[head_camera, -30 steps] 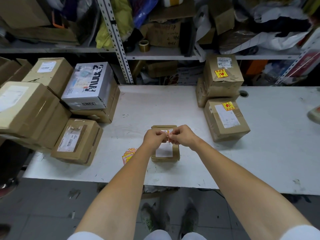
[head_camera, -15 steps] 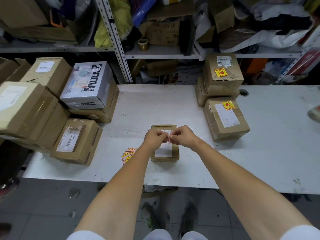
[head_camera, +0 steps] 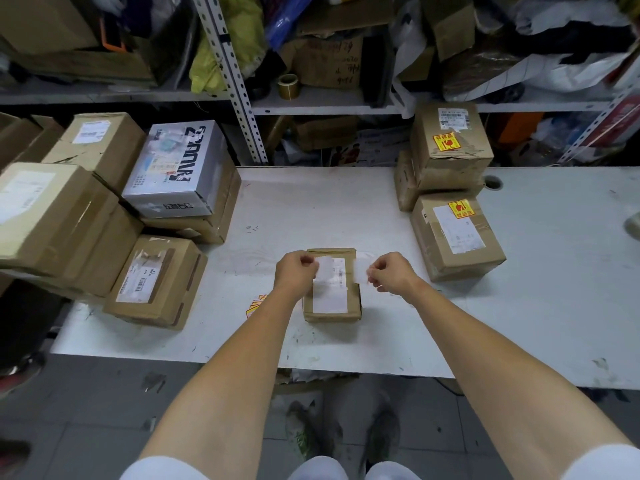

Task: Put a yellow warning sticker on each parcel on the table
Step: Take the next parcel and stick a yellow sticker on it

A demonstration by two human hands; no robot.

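in the middle of the frame my left hand (head_camera: 296,271) pinches a pale blurry paper slip (head_camera: 323,271). my right hand (head_camera: 391,273) pinches a second pale slip (head_camera: 362,271). both are over the small brown cardboard parcel (head_camera: 332,306) on the white table (head_camera: 519,323). i cannot tell which slip is the sticker.
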